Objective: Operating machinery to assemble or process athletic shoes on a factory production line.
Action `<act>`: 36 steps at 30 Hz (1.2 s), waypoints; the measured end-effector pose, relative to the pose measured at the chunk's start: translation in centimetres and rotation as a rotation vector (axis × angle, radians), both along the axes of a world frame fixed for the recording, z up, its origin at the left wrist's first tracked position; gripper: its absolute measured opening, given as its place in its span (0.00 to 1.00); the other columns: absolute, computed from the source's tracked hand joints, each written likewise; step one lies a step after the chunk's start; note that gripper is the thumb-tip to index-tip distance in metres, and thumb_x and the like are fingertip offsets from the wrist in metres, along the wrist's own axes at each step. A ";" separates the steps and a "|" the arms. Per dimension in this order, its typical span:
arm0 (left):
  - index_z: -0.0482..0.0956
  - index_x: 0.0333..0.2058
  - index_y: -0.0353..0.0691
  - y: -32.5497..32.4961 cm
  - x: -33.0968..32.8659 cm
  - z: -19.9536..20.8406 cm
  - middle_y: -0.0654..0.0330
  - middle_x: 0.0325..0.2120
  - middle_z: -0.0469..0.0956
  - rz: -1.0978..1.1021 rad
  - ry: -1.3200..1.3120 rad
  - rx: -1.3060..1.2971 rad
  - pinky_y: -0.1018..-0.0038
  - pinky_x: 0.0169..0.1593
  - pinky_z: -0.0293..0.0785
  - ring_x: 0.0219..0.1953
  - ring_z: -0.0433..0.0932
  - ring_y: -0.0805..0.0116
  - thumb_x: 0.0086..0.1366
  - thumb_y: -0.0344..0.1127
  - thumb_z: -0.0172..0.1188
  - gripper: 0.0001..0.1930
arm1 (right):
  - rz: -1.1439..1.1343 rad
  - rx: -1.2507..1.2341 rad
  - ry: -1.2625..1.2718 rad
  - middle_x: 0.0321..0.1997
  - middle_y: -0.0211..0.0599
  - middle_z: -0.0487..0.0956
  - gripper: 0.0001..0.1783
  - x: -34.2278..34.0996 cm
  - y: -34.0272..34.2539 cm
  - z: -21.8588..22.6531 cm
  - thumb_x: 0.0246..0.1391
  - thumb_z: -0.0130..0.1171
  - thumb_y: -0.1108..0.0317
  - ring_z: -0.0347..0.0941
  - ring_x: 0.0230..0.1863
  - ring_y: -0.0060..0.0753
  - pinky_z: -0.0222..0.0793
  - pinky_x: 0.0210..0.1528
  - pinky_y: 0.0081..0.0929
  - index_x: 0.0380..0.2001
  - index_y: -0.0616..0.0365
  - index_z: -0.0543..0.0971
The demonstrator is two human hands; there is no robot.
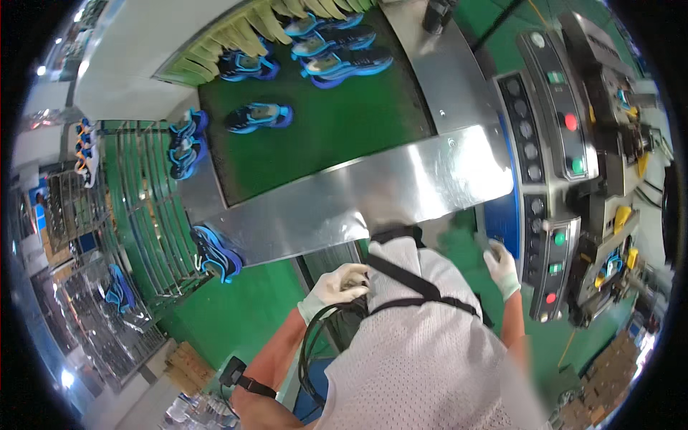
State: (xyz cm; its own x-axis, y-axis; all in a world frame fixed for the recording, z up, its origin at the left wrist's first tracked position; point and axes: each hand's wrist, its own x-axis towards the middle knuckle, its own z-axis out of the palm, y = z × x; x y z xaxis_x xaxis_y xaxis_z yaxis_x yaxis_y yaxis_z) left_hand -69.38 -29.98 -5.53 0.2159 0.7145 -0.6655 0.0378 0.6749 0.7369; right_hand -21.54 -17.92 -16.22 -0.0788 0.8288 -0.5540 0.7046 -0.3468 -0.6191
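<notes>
My left hand (335,290), in a white glove, is at my waist with its fingers curled. It is beside a dark pouch and black cables (315,333); what the fingers close on is hidden. Off to my right, my gloved right hand (503,269) hangs near the blue side of the machine, its fingers loosely bent and apart. A blurred grey patch shows by its fingertips; I cannot make out what it is. A steel ledge (308,215) runs in front of me, bordering a green conveyor belt (337,136) that carries dark blue shoes (259,117).
Several shoes lie under yellowish curtain strips (236,39) at the belt's far end. One shoe (216,252) sits at the ledge's left corner. Metal racks (147,208) stand at left. At right is a machine with control panels (562,107) and coloured buttons. Cardboard boxes (613,365) are lower right.
</notes>
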 end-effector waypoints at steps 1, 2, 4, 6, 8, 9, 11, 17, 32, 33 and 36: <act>0.69 0.60 0.34 -0.7 -1.2 -2.9 0.57 0.43 0.83 0.060 -0.003 -0.035 0.71 0.51 0.77 0.45 0.81 0.70 0.66 0.28 0.63 0.24 | 0.017 -0.022 -0.020 0.54 0.54 0.81 0.26 -0.2 0.7 -0.3 0.58 0.63 0.62 0.77 0.60 0.43 0.68 0.62 0.31 0.56 0.66 0.76; 0.69 0.59 0.33 -0.6 -2.9 -5.3 0.55 0.45 0.82 0.137 0.103 -0.137 0.71 0.51 0.77 0.46 0.80 0.69 0.66 0.28 0.61 0.23 | 0.036 -0.035 -0.040 0.54 0.55 0.81 0.25 -0.4 1.1 -0.7 0.58 0.63 0.62 0.77 0.59 0.44 0.68 0.62 0.32 0.55 0.66 0.77; 0.70 0.58 0.31 -0.9 -9.5 -13.5 0.51 0.46 0.82 0.169 0.511 -0.051 0.66 0.55 0.75 0.49 0.80 0.60 0.66 0.41 0.63 0.27 | 0.079 -0.059 -0.088 0.54 0.55 0.81 0.25 -1.3 1.9 -1.9 0.58 0.62 0.63 0.78 0.57 0.45 0.69 0.61 0.32 0.55 0.66 0.77; 0.69 0.61 0.31 2.8 -16.8 -17.6 0.46 0.51 0.79 0.348 0.813 0.036 0.62 0.60 0.72 0.55 0.77 0.51 0.66 0.49 0.64 0.33 | 0.088 -0.060 -0.118 0.54 0.54 0.81 0.25 -2.7 3.1 -2.4 0.57 0.62 0.63 0.78 0.56 0.45 0.69 0.60 0.32 0.55 0.67 0.77; 0.66 0.64 0.32 8.1 -24.3 -18.9 0.43 0.58 0.73 0.613 1.001 0.168 0.60 0.62 0.70 0.61 0.71 0.45 0.64 0.51 0.65 0.38 | 0.004 -0.065 -0.113 0.54 0.54 0.81 0.26 -3.7 3.0 -1.5 0.57 0.62 0.63 0.78 0.55 0.45 0.70 0.60 0.32 0.55 0.68 0.77; 0.64 0.65 0.32 11.9 -27.7 -19.3 0.42 0.60 0.70 0.732 1.057 0.230 0.59 0.63 0.69 0.64 0.67 0.43 0.64 0.52 0.66 0.39 | -0.003 -0.056 -0.114 0.54 0.54 0.81 0.26 -3.9 2.7 -1.0 0.57 0.62 0.63 0.78 0.55 0.45 0.70 0.60 0.32 0.55 0.68 0.77; 0.63 0.66 0.33 20.1 -31.3 -19.0 0.42 0.61 0.68 0.780 1.128 0.442 0.56 0.63 0.68 0.64 0.65 0.39 0.62 0.53 0.67 0.42 | -0.099 -0.088 -0.068 0.46 0.44 0.83 0.25 -3.7 2.0 -1.2 0.57 0.64 0.66 0.79 0.47 0.29 0.72 0.53 0.27 0.55 0.70 0.75; 0.78 0.52 0.38 25.3 -32.6 -21.5 0.45 0.53 0.74 0.375 1.420 0.514 0.52 0.57 0.70 0.55 0.72 0.45 0.67 0.48 0.61 0.22 | 0.011 -0.165 -0.270 0.43 0.42 0.82 0.24 -7.4 1.5 0.2 0.55 0.65 0.66 0.77 0.41 0.26 0.72 0.49 0.25 0.54 0.68 0.76; 0.80 0.34 0.40 31.6 -1.6 -3.0 0.54 0.33 0.77 -0.295 0.614 1.055 0.62 0.42 0.77 0.37 0.80 0.52 0.64 0.31 0.64 0.03 | 0.374 0.372 -0.113 0.51 0.52 0.75 0.26 -29.7 16.7 9.4 0.46 0.62 0.71 0.70 0.57 0.57 0.66 0.62 0.44 0.50 0.66 0.71; 0.81 0.34 0.40 31.8 2.1 -1.7 0.54 0.32 0.77 -0.358 0.516 1.101 0.62 0.41 0.78 0.37 0.81 0.52 0.63 0.31 0.65 0.03 | 0.192 0.335 -0.096 0.51 0.54 0.75 0.25 -28.9 16.2 9.9 0.46 0.60 0.73 0.71 0.57 0.58 0.68 0.61 0.45 0.50 0.67 0.71; 0.81 0.36 0.39 32.5 13.1 1.5 0.53 0.33 0.78 -0.568 0.349 1.296 0.62 0.40 0.79 0.36 0.82 0.53 0.62 0.33 0.66 0.06 | -0.020 0.346 0.034 0.55 0.58 0.74 0.27 -19.2 13.9 13.3 0.46 0.59 0.72 0.72 0.57 0.57 0.71 0.58 0.45 0.52 0.68 0.71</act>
State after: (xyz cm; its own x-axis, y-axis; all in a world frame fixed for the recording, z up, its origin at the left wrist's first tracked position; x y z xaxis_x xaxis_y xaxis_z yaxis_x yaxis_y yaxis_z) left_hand -56.26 2.56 -4.03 0.6336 0.7176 0.2892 0.3688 -0.6088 0.7024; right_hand -40.75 -3.99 -2.88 -0.0740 0.9687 -0.2368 0.6764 -0.1257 -0.7257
